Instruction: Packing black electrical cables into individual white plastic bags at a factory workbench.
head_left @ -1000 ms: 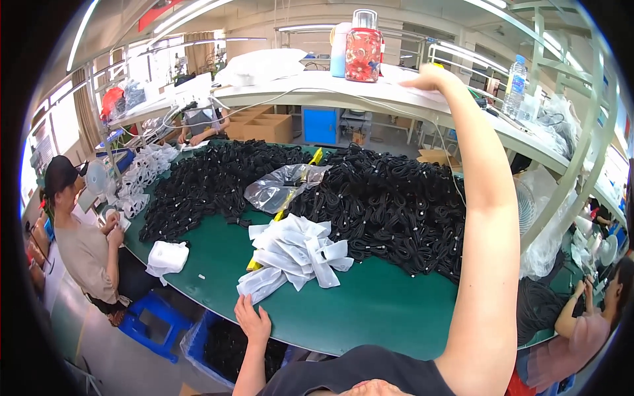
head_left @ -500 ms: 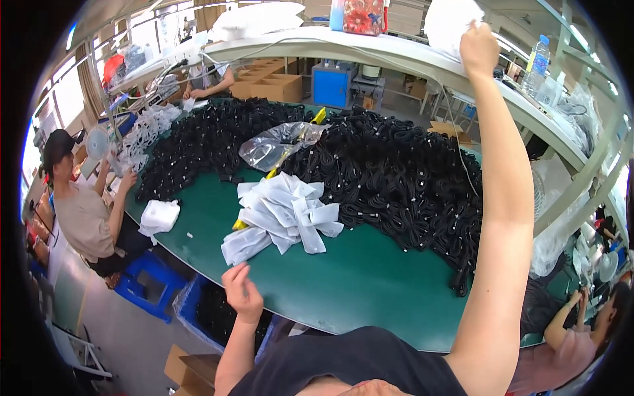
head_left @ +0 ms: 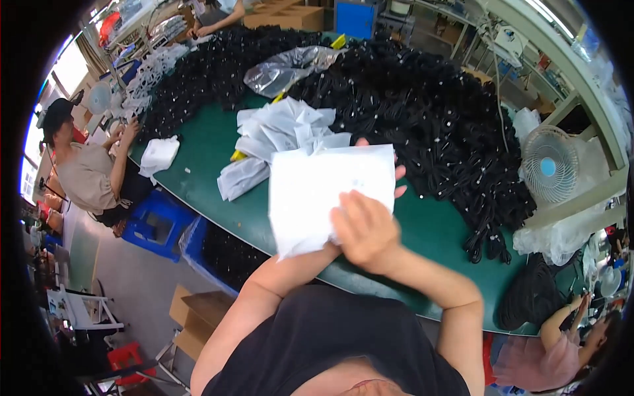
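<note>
A stack of flat white plastic bags (head_left: 304, 191) is held low over the near side of the green table. My left hand (head_left: 399, 173) supports it from beneath; only fingertips show past the right edge, the palm being hidden. On top rests my right hand (head_left: 365, 228), its fingers extended, slightly bent and somewhat blurred, touching the upper face. Just beyond lies a loose pile of white packets (head_left: 284, 129). Black bundled cables (head_left: 422, 112) are heaped behind and to the right of it.
Clear plastic wrap (head_left: 284, 69) lies among the cables. A folded white bag (head_left: 159, 156) sits at the table's left edge, near a seated co-worker (head_left: 89, 158). Below are a blue stool (head_left: 158, 224) and a cardboard box (head_left: 198, 320). A fan (head_left: 549, 165) stands right.
My right hand has come down from the raised shelf with the white stack. My left hand has moved right and under it. The view has tilted downward.
</note>
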The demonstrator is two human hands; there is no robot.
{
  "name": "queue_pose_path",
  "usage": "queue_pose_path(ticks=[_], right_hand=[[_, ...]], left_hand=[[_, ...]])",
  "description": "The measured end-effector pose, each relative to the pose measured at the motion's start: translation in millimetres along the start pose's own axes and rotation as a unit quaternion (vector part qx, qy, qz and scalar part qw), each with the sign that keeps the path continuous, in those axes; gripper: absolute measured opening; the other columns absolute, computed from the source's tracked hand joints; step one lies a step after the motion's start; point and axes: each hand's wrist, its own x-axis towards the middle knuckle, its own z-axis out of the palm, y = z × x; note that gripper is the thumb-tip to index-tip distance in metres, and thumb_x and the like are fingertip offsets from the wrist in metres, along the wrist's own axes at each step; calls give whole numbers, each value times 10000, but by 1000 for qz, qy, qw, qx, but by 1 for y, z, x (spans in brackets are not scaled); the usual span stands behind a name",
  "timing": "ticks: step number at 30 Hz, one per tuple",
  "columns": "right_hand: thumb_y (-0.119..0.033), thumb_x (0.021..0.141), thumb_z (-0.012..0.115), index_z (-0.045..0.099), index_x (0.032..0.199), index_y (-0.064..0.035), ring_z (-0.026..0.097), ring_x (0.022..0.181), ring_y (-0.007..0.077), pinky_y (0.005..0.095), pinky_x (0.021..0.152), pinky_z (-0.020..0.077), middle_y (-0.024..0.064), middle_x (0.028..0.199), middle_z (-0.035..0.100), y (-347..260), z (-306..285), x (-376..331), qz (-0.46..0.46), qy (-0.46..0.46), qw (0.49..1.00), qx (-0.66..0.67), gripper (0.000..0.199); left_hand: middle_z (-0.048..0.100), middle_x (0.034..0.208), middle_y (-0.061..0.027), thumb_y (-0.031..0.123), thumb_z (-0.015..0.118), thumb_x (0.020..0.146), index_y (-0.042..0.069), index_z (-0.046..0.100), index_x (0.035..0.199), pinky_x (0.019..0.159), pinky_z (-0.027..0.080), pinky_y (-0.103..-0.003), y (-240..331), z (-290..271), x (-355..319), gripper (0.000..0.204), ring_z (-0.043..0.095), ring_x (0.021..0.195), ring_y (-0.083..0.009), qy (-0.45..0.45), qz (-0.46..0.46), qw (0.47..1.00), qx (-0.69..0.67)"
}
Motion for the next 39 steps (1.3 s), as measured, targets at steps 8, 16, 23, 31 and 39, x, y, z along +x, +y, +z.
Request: queue_pose_path(ticks=[8, 16, 23, 31, 39], right_hand=[[-108, 674, 583, 645, 1064, -84, 540, 886, 278, 347, 711, 453, 155, 1147, 561, -39, 16, -58, 108, -95, 988, 55, 395], [-90, 631, 623, 655, 1054, -71, 542, 850, 267, 337, 707, 458, 146, 1123, 548, -36, 26, -83, 193, -102, 973, 74, 424], [-192, 729, 693, 628, 1007, -53, 561, 898, 275, 378, 743, 445, 121, 1075, 579, -25, 26, -89, 159, -167, 934, 274, 318], [-165, 824, 620, 563, 1114, -6, 587, 886, 349, 413, 776, 470, 161, 1071, 588, 41, 25, -116, 413, -179, 874, 185, 336], [-112, 842, 599, 570, 1107, 14, 599, 679, 312, 375, 627, 480, 173, 841, 617, 22, 13, -102, 427, -299, 779, 348, 294]], left_hand=[[513, 1245, -208, 403, 434, 963, 65, 431, 1345, 930, 438, -437, -2, 9, -51, 510, 527, 1104, -347, 67, -69, 956, 277], [627, 1019, -118, 301, 521, 952, 32, 550, 1211, 715, 492, -300, 24, 20, -70, 375, 599, 863, -184, 321, 192, 489, 788], [633, 993, -108, 231, 612, 902, -24, 562, 1178, 765, 470, -300, 40, 66, -107, 379, 597, 847, -184, 479, 96, 518, 702], [558, 1039, -195, -19, 572, 825, 0, 560, 1151, 728, 480, -363, 23, 72, -120, 327, 585, 841, -358, 284, 45, 211, 934], [544, 1058, -188, -48, 557, 819, 25, 554, 1166, 753, 480, -369, 21, 69, -129, 355, 570, 861, -345, 296, 72, 184, 934]])
